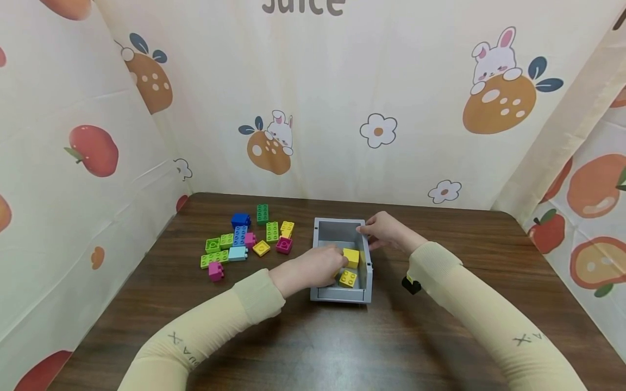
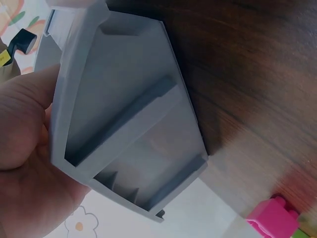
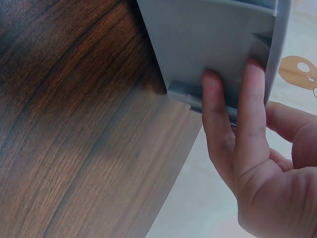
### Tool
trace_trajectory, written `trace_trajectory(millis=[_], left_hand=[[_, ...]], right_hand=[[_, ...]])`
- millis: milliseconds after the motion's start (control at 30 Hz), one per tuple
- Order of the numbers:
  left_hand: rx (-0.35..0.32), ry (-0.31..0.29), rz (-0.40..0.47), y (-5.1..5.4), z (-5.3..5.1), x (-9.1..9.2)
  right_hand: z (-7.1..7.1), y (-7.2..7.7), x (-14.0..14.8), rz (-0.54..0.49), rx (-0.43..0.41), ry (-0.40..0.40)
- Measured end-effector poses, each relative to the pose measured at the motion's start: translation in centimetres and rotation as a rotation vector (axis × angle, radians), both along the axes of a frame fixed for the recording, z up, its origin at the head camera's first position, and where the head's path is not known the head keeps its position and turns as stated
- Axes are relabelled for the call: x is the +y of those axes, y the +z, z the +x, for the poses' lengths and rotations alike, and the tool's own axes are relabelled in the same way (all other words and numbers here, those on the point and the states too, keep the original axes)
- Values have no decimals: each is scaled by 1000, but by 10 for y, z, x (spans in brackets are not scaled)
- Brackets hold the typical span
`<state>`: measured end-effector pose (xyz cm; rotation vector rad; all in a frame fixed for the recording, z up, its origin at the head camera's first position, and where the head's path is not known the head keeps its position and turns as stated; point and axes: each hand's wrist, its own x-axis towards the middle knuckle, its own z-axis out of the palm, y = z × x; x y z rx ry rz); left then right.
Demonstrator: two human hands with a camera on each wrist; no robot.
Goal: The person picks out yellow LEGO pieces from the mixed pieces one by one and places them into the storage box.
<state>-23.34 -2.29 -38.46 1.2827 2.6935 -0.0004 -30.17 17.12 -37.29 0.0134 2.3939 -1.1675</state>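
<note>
A grey open-topped box (image 1: 341,295) stands on the table, its outer walls filling much of both wrist views. My left hand (image 1: 323,266) reaches over its left wall, and its curled fingers hold a yellow toy block (image 1: 351,257) inside; the thumb is hidden. Another yellow block (image 1: 348,279) lies studs up on the box floor, and a bit of yellow shows beside the left fingers. My right hand (image 1: 388,231) grips the right wall near the far corner, thumb at the rim. Two of its fingers (image 3: 213,94) press flat on the outside.
Left of the box lie several loose blocks, among them a dark green block (image 1: 262,214), a blue block (image 1: 240,236), a light blue block (image 1: 237,253) and a pink block (image 1: 216,271). A printed curtain (image 1: 323,157) borders the table (image 1: 313,347).
</note>
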Motion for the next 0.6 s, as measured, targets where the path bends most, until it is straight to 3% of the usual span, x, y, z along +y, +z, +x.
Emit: trace_trajectory(millis=[600], left_hand=[[69, -31, -20, -6, 0, 4]], right_hand=[[-1, -3, 1, 1, 12, 9]])
